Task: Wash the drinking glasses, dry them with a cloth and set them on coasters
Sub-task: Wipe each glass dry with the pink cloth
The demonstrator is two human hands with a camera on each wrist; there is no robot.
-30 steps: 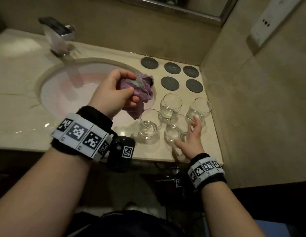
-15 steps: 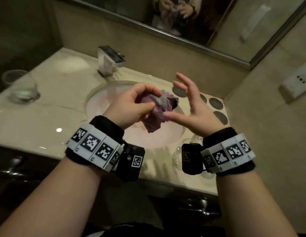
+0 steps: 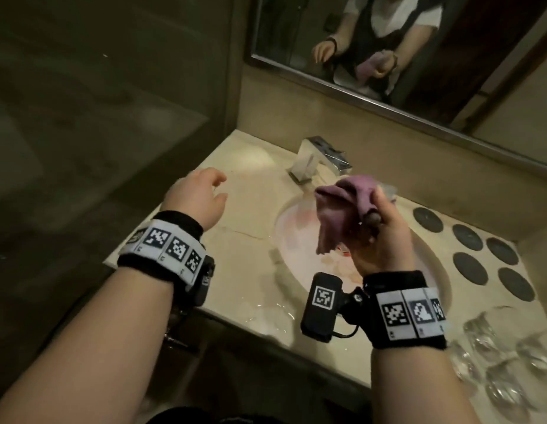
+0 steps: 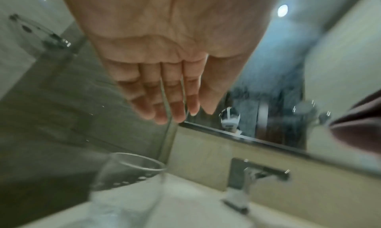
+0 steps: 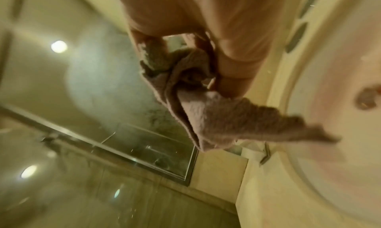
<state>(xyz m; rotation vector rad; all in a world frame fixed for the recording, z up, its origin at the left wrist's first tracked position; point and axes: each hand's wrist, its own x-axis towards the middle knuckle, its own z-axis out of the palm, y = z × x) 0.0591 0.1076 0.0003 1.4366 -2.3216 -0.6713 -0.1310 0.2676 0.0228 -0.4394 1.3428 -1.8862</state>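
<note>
My right hand (image 3: 379, 228) grips a crumpled purple cloth (image 3: 342, 209) above the sink basin (image 3: 290, 240); the right wrist view shows the cloth (image 5: 216, 114) hanging from its curled fingers (image 5: 228, 78). My left hand (image 3: 211, 191) is stretched out over the left end of the counter, holding nothing. In the left wrist view its fingers (image 4: 164, 101) are straight, just above a clear drinking glass (image 4: 128, 182) with water in it. Several more glasses (image 3: 495, 347) stand blurred at the counter's right front. Several dark round coasters (image 3: 468, 237) lie bare at the back right.
A chrome faucet (image 3: 318, 160) stands behind the basin. A mirror (image 3: 388, 41) runs along the back wall, and a dark glass wall (image 3: 113, 87) closes off the left end of the marble counter (image 3: 244, 270). Water is pooled on the counter's front edge.
The cloth has passed from my left hand to my right hand. My left hand has let go and moved left over the counter towards the lone glass. The head view has swung left.
</note>
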